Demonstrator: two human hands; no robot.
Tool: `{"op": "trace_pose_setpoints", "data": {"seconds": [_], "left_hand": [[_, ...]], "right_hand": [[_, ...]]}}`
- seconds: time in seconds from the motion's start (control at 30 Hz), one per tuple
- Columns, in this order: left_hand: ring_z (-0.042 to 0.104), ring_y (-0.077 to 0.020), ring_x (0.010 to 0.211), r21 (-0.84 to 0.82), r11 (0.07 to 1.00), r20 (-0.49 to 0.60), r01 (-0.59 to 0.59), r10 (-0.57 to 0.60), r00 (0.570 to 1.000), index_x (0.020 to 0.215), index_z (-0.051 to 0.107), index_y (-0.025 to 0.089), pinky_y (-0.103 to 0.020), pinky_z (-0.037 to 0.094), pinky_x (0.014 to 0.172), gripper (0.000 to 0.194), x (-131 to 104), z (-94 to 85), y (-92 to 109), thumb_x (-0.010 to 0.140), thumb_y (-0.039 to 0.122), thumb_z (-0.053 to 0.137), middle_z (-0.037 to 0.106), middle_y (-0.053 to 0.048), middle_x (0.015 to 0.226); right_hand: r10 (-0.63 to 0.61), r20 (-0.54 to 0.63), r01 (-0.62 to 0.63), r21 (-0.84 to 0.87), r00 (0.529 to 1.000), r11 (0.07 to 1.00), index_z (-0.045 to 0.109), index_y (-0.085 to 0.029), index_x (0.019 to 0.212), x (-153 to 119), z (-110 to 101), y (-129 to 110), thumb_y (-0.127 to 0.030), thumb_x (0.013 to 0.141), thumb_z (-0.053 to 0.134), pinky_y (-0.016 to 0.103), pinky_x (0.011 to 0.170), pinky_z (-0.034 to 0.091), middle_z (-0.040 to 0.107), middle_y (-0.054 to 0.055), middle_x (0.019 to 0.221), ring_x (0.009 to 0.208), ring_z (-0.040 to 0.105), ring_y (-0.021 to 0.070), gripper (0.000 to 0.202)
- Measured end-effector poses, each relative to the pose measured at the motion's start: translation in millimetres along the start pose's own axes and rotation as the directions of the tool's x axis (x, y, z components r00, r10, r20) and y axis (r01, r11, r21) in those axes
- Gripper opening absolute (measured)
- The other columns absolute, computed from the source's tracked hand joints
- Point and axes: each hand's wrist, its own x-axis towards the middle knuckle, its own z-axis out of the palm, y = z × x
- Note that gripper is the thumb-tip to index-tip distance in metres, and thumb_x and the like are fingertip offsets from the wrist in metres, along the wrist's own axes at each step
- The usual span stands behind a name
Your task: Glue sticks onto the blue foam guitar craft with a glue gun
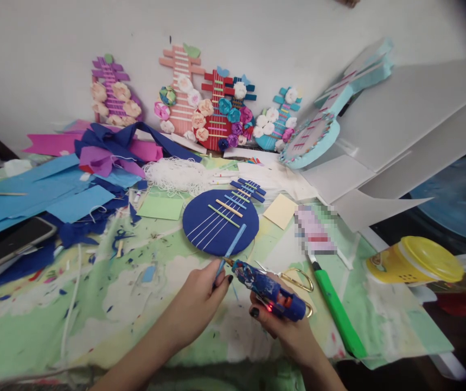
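Note:
My left hand (205, 293) pinches a light blue strip (235, 240), which slants up over the lower edge of a dark blue round paper instrument (200, 220). White strings and several coloured strips cross that instrument. In my right hand (277, 320) is a blue glue gun (269, 290) with a small red light; its tip is at the strip, close to my left fingertips. Gold-handled scissors (300, 279) lie partly behind the glue gun.
Decorated paper instruments (218, 117) lean on the wall at the back. Blue paper (33, 190) and a phone (8, 247) lie left, with white string (176, 175) behind. A green cutter (340, 312) and a yellow-lidded tub (414, 260) are right.

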Motion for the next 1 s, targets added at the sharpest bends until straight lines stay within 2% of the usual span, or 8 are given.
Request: {"op": "trace_pose_setpoints", "data": {"seconds": [0.17, 0.47, 0.7, 0.93, 1.0], "left_hand": [[0.036, -0.0127, 0.056, 0.022, 1.0, 0.027, 0.021, -0.022, 0.999, 0.066, 0.028, 0.022, -0.028, 0.026, 0.055, 0.023, -0.7, 0.1, 0.7, 0.087, 0.028, 0.036, 0.037, 0.006, 0.059], [0.036, -0.0129, 0.059, -0.035, 0.999, 0.061, 0.007, -0.005, 0.998, 0.066, 0.03, 0.022, -0.028, 0.028, 0.057, 0.022, -1.8, -1.5, 2.9, 0.086, 0.028, 0.037, 0.037, 0.005, 0.061], [0.039, -0.0129, 0.06, -0.013, 1.0, 0.11, -0.014, 0.016, 0.994, 0.067, 0.03, 0.022, -0.028, 0.029, 0.058, 0.022, -3.3, -0.9, 0.9, 0.087, 0.029, 0.037, 0.04, 0.004, 0.064], [0.039, -0.0134, 0.056, 0.063, 0.998, 0.078, -0.019, 0.014, 0.997, 0.066, 0.029, 0.022, -0.028, 0.026, 0.055, 0.023, -3.2, 1.7, -1.6, 0.088, 0.03, 0.034, 0.039, 0.004, 0.06], [0.039, -0.0139, 0.055, 0.103, 0.995, 0.062, -0.011, 0.004, 0.998, 0.067, 0.029, 0.023, -0.028, 0.025, 0.055, 0.023, -3.0, 2.2, -0.8, 0.088, 0.03, 0.032, 0.038, 0.004, 0.058]], "right_hand": [[-0.015, -0.142, 0.025, 0.068, 0.99, 0.997, 0.056, -0.019, 0.083, 5.6, -2.1, 7.0, -0.036, 0.073, 0.073, 0.02, 0.038, 0.025, 0.051, -0.003, 0.065, 0.043, 0.032, 0.0045, 0.026], [0.041, -0.034, -0.034, 0.179, 0.999, 0.983, 0.056, -0.018, 0.083, 5.8, -5.1, 9.3, -0.037, 0.072, 0.075, 0.018, 0.036, 0.019, 0.048, -0.004, 0.063, 0.041, 0.029, 0.0024, 0.029], [-0.05, -0.152, 0.088, 0.258, 0.987, 0.962, 0.062, -0.016, 0.083, 17.1, -12.5, 6.5, -0.04, 0.076, 0.07, 0.02, 0.036, 0.017, 0.05, -0.002, 0.066, 0.036, 0.028, 0.0009, 0.026], [-0.036, -0.133, 0.067, 0.241, 0.991, 0.968, 0.06, -0.016, 0.077, 11.1, -11.2, 3.4, -0.04, 0.074, 0.071, 0.021, 0.037, 0.017, 0.048, -0.002, 0.065, 0.038, 0.028, 0.0019, 0.027], [-0.042, -0.162, 0.076, 0.212, 0.986, 0.974, 0.06, -0.016, 0.078, 11.1, -11.4, 3.6, -0.041, 0.075, 0.07, 0.021, 0.037, 0.017, 0.046, -0.003, 0.061, 0.038, 0.027, 0.0027, 0.028]]}}
